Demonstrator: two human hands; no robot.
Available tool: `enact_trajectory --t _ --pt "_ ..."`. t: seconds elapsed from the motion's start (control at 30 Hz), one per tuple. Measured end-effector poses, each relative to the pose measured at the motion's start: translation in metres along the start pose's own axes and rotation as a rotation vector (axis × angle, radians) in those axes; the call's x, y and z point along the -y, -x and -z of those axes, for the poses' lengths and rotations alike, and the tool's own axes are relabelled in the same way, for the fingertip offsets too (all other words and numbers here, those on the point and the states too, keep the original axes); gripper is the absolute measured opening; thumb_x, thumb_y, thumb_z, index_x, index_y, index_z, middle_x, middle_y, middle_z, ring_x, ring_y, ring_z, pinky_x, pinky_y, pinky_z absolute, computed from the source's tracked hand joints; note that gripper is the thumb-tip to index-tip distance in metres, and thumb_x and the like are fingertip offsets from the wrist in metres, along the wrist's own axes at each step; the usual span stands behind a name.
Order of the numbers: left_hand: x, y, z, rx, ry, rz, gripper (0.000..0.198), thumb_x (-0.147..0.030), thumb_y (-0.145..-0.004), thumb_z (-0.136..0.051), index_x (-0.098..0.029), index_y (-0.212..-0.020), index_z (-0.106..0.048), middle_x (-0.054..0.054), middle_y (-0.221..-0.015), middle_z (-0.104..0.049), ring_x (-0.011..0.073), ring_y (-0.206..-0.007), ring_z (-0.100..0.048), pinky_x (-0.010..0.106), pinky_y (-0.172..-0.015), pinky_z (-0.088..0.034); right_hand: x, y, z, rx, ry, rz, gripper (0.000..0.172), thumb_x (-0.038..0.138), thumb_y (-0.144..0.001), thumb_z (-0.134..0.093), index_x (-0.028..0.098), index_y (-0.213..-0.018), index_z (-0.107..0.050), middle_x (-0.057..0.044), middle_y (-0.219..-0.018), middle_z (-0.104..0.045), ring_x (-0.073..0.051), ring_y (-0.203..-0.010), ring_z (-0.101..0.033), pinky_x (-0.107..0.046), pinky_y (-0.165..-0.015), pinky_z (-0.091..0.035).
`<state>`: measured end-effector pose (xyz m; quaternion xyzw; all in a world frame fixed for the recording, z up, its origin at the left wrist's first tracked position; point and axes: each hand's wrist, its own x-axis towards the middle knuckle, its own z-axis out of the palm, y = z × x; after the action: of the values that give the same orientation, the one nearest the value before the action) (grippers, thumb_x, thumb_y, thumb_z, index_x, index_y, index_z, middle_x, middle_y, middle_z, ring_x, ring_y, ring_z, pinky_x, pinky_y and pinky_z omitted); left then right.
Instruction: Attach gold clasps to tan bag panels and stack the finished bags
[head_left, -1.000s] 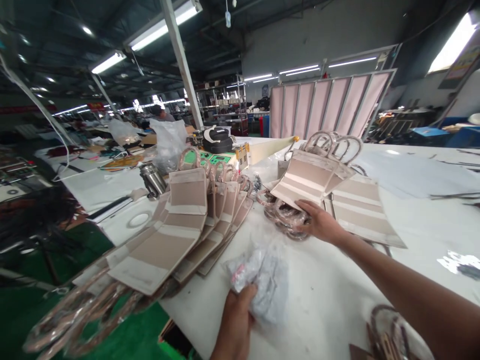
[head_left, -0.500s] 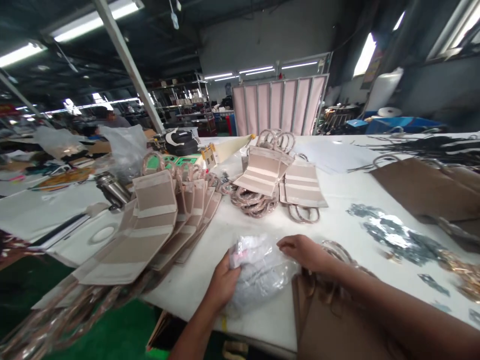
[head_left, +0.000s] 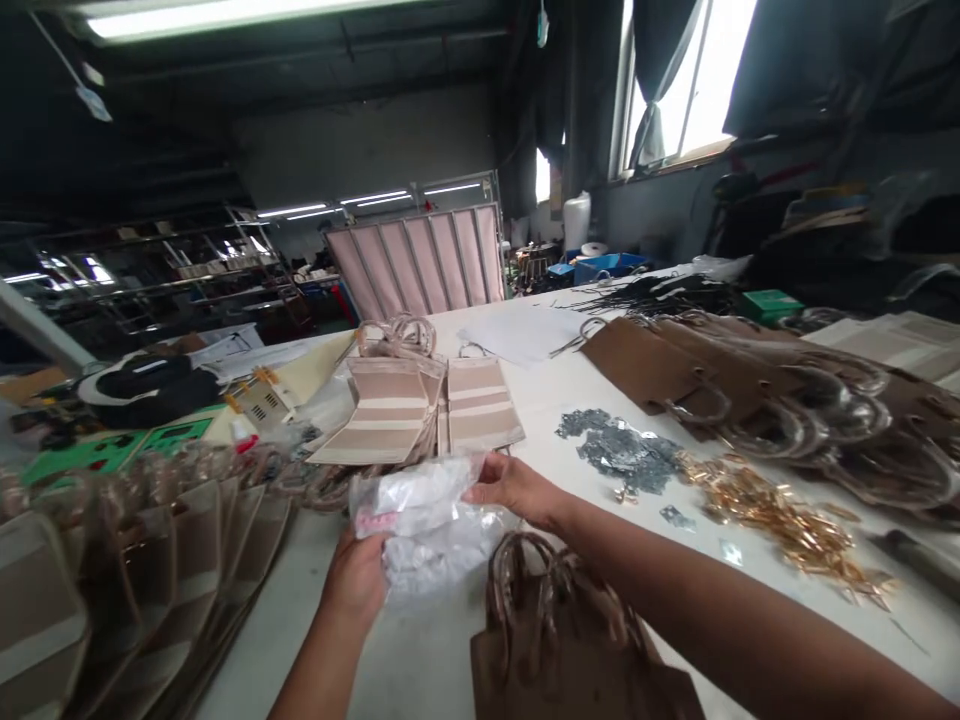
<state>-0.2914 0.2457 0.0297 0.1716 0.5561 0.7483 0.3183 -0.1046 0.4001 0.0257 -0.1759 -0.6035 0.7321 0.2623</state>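
Spreading above the smooth white worktop (head_left: 427, 650), the crinkled clear-plastic bag with whitish contents (head_left: 435, 535) sits between the left hand (head_left: 357, 578), its grip closed on the left side, and the right hand (head_left: 526, 490), pinching the right edge; two-sided holding probably keeps limp plastic from sagging.

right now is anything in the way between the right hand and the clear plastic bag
Nothing visible: the right hand is at the right edge of the clear plastic bag, and the left hand grips its left side. The brown bag is nearer the camera, not between them.
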Motion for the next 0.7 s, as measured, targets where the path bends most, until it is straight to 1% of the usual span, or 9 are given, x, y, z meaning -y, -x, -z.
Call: enact_trajectory --t 0.07,0.13,0.2,0.23,0.33,0.47,0.57,0.63,0.7 --pt "-0.006 -0.014 -0.031 0.068 -0.014 0.056 0.048 -0.019 -0.048 -0.074 -0.013 -0.096 -0.076 0.006 -0.081 -0.079 0.0338 -0.084 -0.077 0.040 -0.073 -0.063 0.017 0.004 0.014 -0.079 -0.061 0.032 0.059 0.048 -0.060 -0.098 0.020 -0.104 -0.069 0.000 -0.090 -0.071 -0.018 -0.080 -0.066 -0.028 -0.072 -0.051" --pt "-0.009 -0.027 -0.058 0.185 -0.087 0.181 0.041 -0.021 -0.052 -0.074 -0.011 -0.091 -0.075 0.008 -0.079 -0.078 0.0336 -0.082 -0.077 0.039 -0.071 -0.062 0.029 0.009 0.026 -0.190 -0.049 0.041 0.055 0.046 -0.063 -0.097 0.020 -0.102 -0.067 0.002 -0.081 -0.069 -0.015 -0.069 -0.062 -0.025 -0.062 -0.048" --pt "-0.008 -0.038 -0.077 0.300 -0.182 0.267 0.038 -0.022 -0.055 -0.075 -0.010 -0.090 -0.075 0.010 -0.078 -0.078 0.0329 -0.082 -0.076 0.038 -0.071 -0.061 0.031 0.015 0.037 -0.285 0.018 0.034 0.044 0.046 -0.069 -0.092 0.019 -0.090 -0.066 0.003 -0.070 -0.066 -0.012 -0.056 -0.057 -0.022 -0.052 -0.042" --pt "-0.004 -0.042 -0.083 0.334 -0.226 0.272 0.038 -0.022 -0.056 -0.076 -0.010 -0.092 -0.075 0.010 -0.080 -0.078 0.0321 -0.081 -0.076 0.037 -0.070 -0.060 0.028 0.019 0.044 -0.313 0.054 0.016 0.039 0.045 -0.072 -0.090 0.019 -0.083 -0.064 0.004 -0.065 -0.064 -0.011 -0.052 -0.056 -0.021 -0.049 -0.040" --pt "0.017 -0.048 -0.086 0.338 -0.330 0.218 0.041 -0.022 -0.057 -0.077 -0.013 -0.097 -0.076 0.009 -0.088 -0.080 0.0291 -0.080 -0.076 0.032 -0.067 -0.056 0.005 0.031 0.065 -0.347 0.101 -0.090 0.038 0.043 -0.077 -0.085 0.019 -0.068 -0.057 0.001 -0.061 -0.065 -0.014 -0.052 -0.063 -0.021 -0.047 -0.044" --pt "0.053 -0.050 -0.074 0.255 -0.394 0.179 0.044 -0.033 -0.057 -0.087 -0.013 -0.095 -0.078 0.011 -0.095 -0.080 0.0274 -0.087 -0.074 0.030 -0.072 -0.054 -0.033 0.043 0.094 -0.449 0.063 -0.212 0.036 0.042 -0.080 -0.081 0.019 -0.068 -0.057 -0.004 -0.067 -0.069 -0.017 -0.058 -0.069 -0.023 -0.049 -0.052" --pt "0.067 -0.049 -0.072 0.195 -0.377 0.142 0.056 -0.050 -0.058 -0.090 -0.014 -0.100 -0.078 0.012 -0.101 -0.080 0.0263 -0.092 -0.073 0.030 -0.077 -0.054 -0.044 0.047 0.105 -0.497 0.047 -0.234 0.032 0.044 -0.085 -0.076 0.018 -0.074 -0.060 -0.007 -0.075 -0.073 -0.018 -0.063 -0.071 -0.026 -0.053 -0.056" --pt "0.067 -0.047 -0.075 0.175 -0.349 0.116 0.063 -0.058 -0.060 -0.090 -0.014 -0.103 -0.077 0.012 -0.103 -0.080 0.0259 -0.092 -0.073 0.030 -0.077 -0.054 -0.043 0.048 0.104 -0.495 0.043 -0.216 0.031 0.046 -0.085 -0.077 0.018 -0.085 -0.063 -0.008 -0.083 -0.075 -0.020 -0.071 -0.073 -0.028 -0.059 -0.058" --pt "0.061 -0.043 -0.081 0.175 -0.319 0.089 0.064 -0.061 -0.062 -0.089 -0.014 -0.104 -0.076 0.012 -0.102 -0.079 0.0253 -0.090 -0.073 0.030 -0.076 -0.055 -0.039 0.047 0.099 -0.480 0.051 -0.180 0.041 0.044 -0.077 -0.085 0.018 -0.103 -0.066 -0.008 -0.092 -0.076 -0.022 -0.079 -0.074 -0.030 -0.064 -0.059"
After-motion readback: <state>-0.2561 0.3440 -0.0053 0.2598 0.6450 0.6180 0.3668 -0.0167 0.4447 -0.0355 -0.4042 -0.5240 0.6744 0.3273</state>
